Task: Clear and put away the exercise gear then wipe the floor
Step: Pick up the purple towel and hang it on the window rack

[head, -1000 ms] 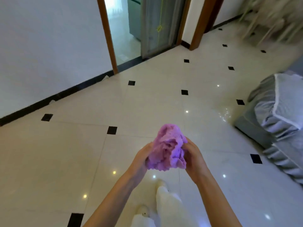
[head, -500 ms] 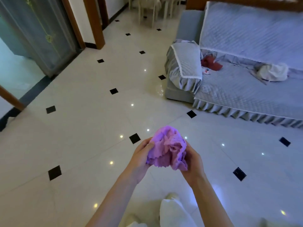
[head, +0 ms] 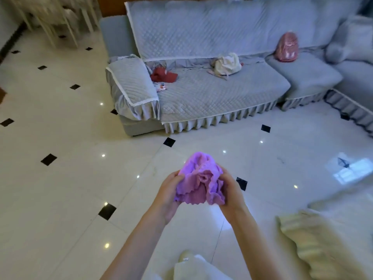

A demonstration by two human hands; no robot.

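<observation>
Right, you've got the purple cloth (head: 198,181) bunched up between both hands, held in the air above the white tiled floor (head: 70,188), centre-low in the head view. Your left hand (head: 168,196) grips its left side, fingers curled around the fabric with the thumb up near the top edge. Your right hand (head: 232,190) grips the right side, fingers wrapped in behind the folds. The cloth is crumpled, so there's no clean shape, but its long axis runs roughly away from you: the rounded bunched end points forward, toward the grey sofa (head: 201,93), and the scalloped loose edges hang back down toward your wrists. The floor has small black diamond insets and shows ceiling-light reflections. On the sofa seat: a red garment (head: 163,76) near the left armrest, a cream bag (head: 228,64) mid-seat, a pink backpack (head: 286,47) upright against the backrest further right. A pale yellow ruffled fabric (head: 323,245) sits blurred at lower right, its kind unclear. White chair legs (head: 60,27) show at top left, also blurred.
</observation>
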